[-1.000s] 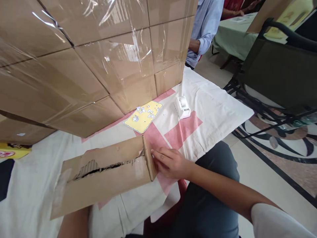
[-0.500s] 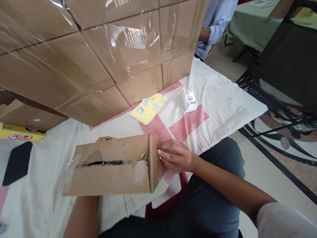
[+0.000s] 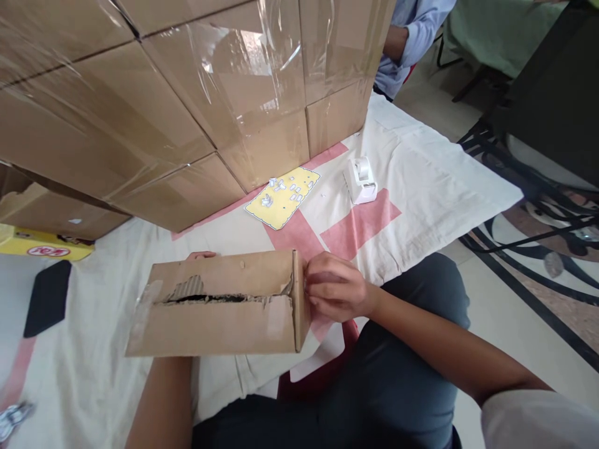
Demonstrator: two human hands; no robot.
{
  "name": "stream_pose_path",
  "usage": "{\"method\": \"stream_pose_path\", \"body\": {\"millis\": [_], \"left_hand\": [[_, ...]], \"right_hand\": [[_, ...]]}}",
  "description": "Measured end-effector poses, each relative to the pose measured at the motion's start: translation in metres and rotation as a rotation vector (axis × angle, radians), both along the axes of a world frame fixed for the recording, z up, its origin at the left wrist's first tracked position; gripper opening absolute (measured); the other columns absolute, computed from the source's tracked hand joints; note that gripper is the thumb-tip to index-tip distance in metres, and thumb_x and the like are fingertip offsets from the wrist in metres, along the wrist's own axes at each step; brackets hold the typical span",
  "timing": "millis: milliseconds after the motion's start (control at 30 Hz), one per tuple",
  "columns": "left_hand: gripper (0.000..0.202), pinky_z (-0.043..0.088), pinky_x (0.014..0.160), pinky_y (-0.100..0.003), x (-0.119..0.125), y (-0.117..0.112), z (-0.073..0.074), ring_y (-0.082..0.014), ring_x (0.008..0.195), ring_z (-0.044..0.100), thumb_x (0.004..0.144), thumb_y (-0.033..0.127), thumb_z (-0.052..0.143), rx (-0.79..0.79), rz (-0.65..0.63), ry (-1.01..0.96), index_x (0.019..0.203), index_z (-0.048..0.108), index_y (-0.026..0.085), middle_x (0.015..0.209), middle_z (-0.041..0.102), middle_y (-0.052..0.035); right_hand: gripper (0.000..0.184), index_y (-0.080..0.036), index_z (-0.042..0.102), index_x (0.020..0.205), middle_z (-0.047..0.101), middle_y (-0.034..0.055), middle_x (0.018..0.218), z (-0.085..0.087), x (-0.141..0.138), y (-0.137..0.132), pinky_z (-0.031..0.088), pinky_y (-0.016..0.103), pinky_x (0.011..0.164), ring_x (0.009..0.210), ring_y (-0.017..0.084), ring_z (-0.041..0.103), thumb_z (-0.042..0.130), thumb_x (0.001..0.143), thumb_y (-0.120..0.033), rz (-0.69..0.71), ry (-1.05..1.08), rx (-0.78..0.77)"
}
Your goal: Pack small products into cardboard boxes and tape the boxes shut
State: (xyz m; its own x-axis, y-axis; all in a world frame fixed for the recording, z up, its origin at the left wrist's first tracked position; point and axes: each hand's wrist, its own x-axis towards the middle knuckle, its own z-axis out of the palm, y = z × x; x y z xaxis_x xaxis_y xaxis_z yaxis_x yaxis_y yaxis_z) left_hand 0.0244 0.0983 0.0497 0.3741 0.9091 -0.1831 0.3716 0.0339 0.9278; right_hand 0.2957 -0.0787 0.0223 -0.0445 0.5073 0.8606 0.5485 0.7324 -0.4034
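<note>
Well, the small cardboard box (image 3: pixel 219 305) sits near, at the close edge of the cloth (image 3: pixel 421 187), torn face up. The left hand (image 3: pixel 201 255) reaches beneath and behind it, seemingly to steady it; only a fingertip shows, so I cannot tell its grip. The right hand (image 3: pixel 337 292), fingers curled, presses the box's right end; whether it pinches anything is unclear.

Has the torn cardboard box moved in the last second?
Yes. Against the yellow sheet, the cardboard box has turned: its left end swung toward the stacked cartons, and it now sits level in view.
</note>
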Motion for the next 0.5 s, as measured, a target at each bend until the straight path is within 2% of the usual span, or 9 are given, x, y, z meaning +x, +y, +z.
{"method": "stream_pose_path", "body": {"millis": [133, 300, 433, 500], "left_hand": [[0.066, 0.052, 0.078, -0.042, 0.0006, -0.0022, 0.0021, -0.0267, 0.088, 0.060, 0.069, 0.070, 0.062, -0.059, -0.012, -0.048, 0.123, 0.059, 0.032, 0.109, 0.063, -0.0032], [0.062, 0.050, 0.078, -0.042, 0.0020, -0.0041, 0.0052, -0.0263, 0.087, 0.059, 0.073, 0.067, 0.060, -0.041, -0.055, -0.045, 0.122, 0.058, 0.029, 0.106, 0.062, -0.0030], [0.051, 0.046, 0.082, -0.038, 0.0014, -0.0011, -0.0001, -0.0226, 0.086, 0.055, 0.080, 0.057, 0.057, 0.057, -0.061, -0.002, 0.122, 0.058, 0.027, 0.102, 0.059, -0.0006], [0.049, 0.045, 0.084, -0.037, -0.0001, 0.0012, -0.0044, -0.0213, 0.088, 0.053, 0.081, 0.052, 0.057, 0.102, -0.060, 0.015, 0.122, 0.059, 0.026, 0.102, 0.058, 0.0000]], "right_hand": [[0.018, -0.020, 0.065, 0.098, 0.061, 0.0104, 0.097, -0.0023, 0.0010, -0.0004, 0.061, 0.039, 0.076, 0.092, 0.022, 0.063, 0.066, 0.084, -0.009, 0.035, -0.021, 0.001], [0.024, -0.022, 0.062, 0.102, 0.058, 0.0088, 0.097, -0.0039, 0.0014, 0.0005, 0.059, 0.040, 0.079, 0.093, 0.022, 0.060, 0.063, 0.086, -0.005, 0.067, -0.008, -0.063], [0.017, -0.022, 0.061, 0.108, 0.057, 0.0086, 0.099, 0.0008, 0.0045, 0.0009, 0.057, 0.040, 0.083, 0.094, 0.021, 0.059, 0.067, 0.094, -0.016, 0.133, 0.050, -0.166], [0.022, -0.022, 0.060, 0.113, 0.057, 0.0088, 0.102, 0.0021, 0.0067, 0.0005, 0.056, 0.040, 0.084, 0.097, 0.021, 0.058, 0.072, 0.095, -0.026, 0.186, 0.107, -0.252]]}}
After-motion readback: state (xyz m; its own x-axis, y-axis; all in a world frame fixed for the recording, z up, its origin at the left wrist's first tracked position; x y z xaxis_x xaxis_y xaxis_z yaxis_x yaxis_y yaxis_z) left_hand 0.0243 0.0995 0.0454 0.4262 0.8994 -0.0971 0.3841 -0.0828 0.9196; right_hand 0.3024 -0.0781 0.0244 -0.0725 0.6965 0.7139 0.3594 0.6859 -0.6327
